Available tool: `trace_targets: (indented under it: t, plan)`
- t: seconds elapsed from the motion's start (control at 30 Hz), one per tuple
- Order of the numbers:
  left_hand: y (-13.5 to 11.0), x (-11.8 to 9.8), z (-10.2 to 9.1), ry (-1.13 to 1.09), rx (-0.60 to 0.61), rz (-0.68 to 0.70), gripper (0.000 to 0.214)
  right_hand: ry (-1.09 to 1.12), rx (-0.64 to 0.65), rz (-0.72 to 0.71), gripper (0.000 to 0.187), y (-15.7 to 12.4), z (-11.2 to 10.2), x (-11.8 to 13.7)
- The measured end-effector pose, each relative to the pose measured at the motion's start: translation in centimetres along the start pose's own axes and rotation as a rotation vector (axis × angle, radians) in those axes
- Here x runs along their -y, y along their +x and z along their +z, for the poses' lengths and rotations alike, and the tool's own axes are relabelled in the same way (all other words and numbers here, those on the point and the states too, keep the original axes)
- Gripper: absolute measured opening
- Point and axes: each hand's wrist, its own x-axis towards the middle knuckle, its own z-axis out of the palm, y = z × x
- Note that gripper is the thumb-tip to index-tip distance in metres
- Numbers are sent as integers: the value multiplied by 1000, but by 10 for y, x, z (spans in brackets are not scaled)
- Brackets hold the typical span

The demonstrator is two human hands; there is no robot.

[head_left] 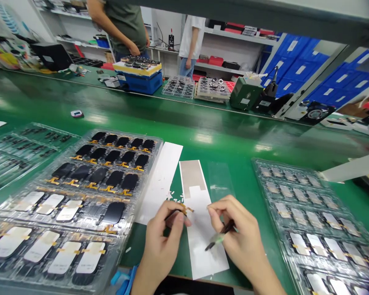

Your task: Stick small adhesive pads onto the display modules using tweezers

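Observation:
My left hand (163, 241) pinches a small black part with a gold flex ribbon (182, 209) above a white liner strip (201, 229), which carries a grey metallic patch (192, 177). My right hand (238, 231) grips black tweezers (223, 235) with a translucent greenish film piece on them. Its fingertips sit close to the gold ribbon, and I cannot tell whether they touch it. A second white strip (160, 182) lies left of my left hand, beside a clear plastic tray (80, 184) of black and white panels with gold ribbons.
A clear film sleeve (219, 180) lies on the green bench (203, 135). A tray of white-faced modules (310, 217) stands at the right. Beyond are a blue-and-yellow machine (138, 73), parts trays, a green box (244, 93), shelves, blue bins and two standing people (119, 24).

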Motion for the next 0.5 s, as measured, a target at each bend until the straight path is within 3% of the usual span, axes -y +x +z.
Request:
trace_targets:
  t: [0.1, 0.17, 0.37, 0.5]
  plan:
    - [0, 0, -1, -224, -268, -39, 15, 12, 22, 56, 15, 14, -1, 4]
    - [0, -1, -2, -313, -337, -39, 19, 12, 33, 78, 18, 19, 6, 3]
    - [0, 0, -3, -326, -181, -59, 23, 199, 133, 177, 21, 15, 23, -10]
    - [-4, 0, 0, -243, -14, -69, 22, 529, 187, 474, 17, 16, 19, -9]
